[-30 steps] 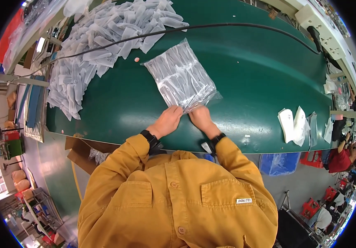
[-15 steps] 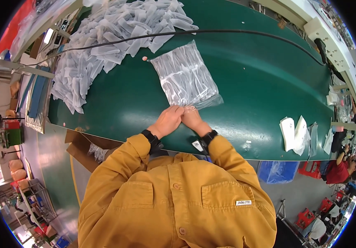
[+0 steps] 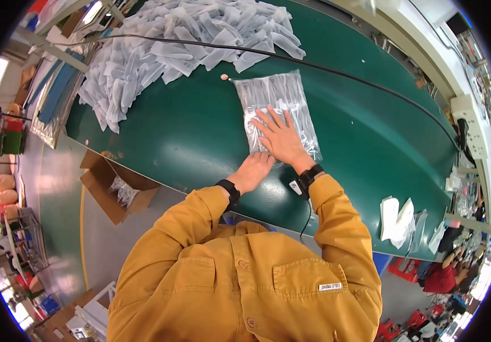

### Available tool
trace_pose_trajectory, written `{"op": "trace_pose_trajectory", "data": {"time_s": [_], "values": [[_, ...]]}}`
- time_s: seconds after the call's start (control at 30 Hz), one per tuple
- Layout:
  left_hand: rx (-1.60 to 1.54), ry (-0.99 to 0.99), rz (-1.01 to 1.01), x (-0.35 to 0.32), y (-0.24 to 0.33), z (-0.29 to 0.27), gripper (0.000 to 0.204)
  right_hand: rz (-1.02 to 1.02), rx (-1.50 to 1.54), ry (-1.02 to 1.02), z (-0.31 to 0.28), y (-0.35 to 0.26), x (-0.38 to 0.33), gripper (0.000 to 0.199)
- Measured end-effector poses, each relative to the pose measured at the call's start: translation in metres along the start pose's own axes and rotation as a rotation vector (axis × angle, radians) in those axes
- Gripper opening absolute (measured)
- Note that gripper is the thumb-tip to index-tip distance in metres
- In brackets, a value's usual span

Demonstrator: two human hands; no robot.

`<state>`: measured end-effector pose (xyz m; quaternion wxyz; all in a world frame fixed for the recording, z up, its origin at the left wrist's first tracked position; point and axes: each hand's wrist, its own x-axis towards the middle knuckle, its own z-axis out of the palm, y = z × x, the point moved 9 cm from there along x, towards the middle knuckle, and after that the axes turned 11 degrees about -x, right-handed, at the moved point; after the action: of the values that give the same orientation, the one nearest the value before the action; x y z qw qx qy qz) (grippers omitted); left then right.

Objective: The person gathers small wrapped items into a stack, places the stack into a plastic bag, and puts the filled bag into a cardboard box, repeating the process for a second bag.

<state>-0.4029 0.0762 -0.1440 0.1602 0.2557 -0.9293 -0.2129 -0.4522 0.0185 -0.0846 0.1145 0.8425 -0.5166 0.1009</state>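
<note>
A clear plastic bag (image 3: 271, 91), packed with rows of pale translucent sleeves, lies flat on the green table (image 3: 171, 137). My right hand (image 3: 281, 139) rests palm down on the bag's near half, with its fingers spread. At the bag's near edge, my left hand (image 3: 255, 171) has its fingers curled and closed on the plastic. The right hand partly covers that edge. A large heap of similar frosted sleeves (image 3: 171, 54) is spread over the far left of the table.
A black cable (image 3: 336, 67) crosses above the table beyond the bag. White and clear empty bags (image 3: 396, 222) lie at the near right. Below the table's left edge stands an open cardboard box (image 3: 114, 191) with clear plastic inside. A socket strip (image 3: 469, 128) runs along the right.
My right hand has let go of the bag's gathered near end and moved up to lie flat on the bag. My left hand stays at the near edge. The whole view has shifted.
</note>
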Motion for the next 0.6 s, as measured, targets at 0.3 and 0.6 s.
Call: {"op": "trace_pose_trajectory", "data": {"time_s": [0.3, 0.6], "values": [[-0.431, 0.396, -0.668, -0.061, -0.05, -0.025, 0.033, 0.272, 0.327, 0.1, -0.04, 0.048, -0.072, 0.068], [-0.578, 0.437, -0.852, -0.046, -0.07, 0.022, 0.031, 0.888, 0.411, 0.112, 0.05, 0.102, -0.192, 0.04]]}}
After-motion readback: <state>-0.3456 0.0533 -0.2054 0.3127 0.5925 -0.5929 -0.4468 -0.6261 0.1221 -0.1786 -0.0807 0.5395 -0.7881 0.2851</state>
